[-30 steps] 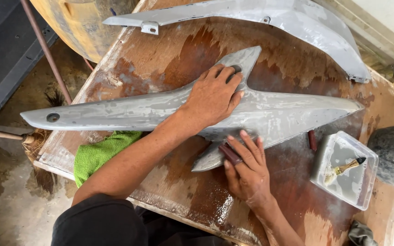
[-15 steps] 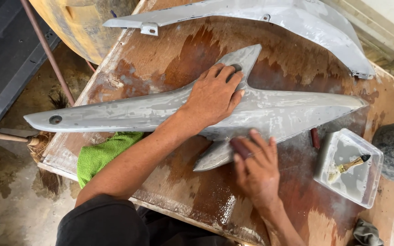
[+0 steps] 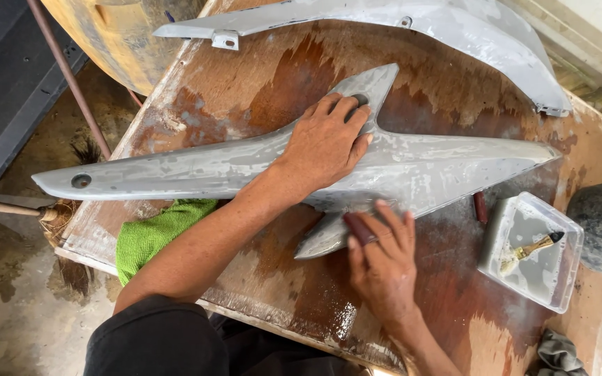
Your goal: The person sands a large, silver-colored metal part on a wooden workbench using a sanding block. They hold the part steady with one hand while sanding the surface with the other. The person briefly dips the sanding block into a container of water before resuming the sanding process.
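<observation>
grey fairing panel [image 3: 245, 163] lies mid-frame on the wet wooden table [image 3: 454, 306], long axis running left to right. left hand [image 3: 325, 143] rests flat and open on its centre; right hand [image 3: 381, 268], lower centre, fingers extended, presses a dark reddish sanding block [image 3: 359, 228] against the panel's lower fin, nearest that edge.

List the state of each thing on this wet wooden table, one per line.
Long grey primed body panel: flat on table, wet, patchy.
Left hand: pressed flat on panel.
Right hand: fingers pressing dark reddish sanding piece on the panel's lower fin.
Clear square plastic tub: open, small brush inside.
Green cloth: crumpled, partly under panel.
Second grey panel: lying untouched.
</observation>
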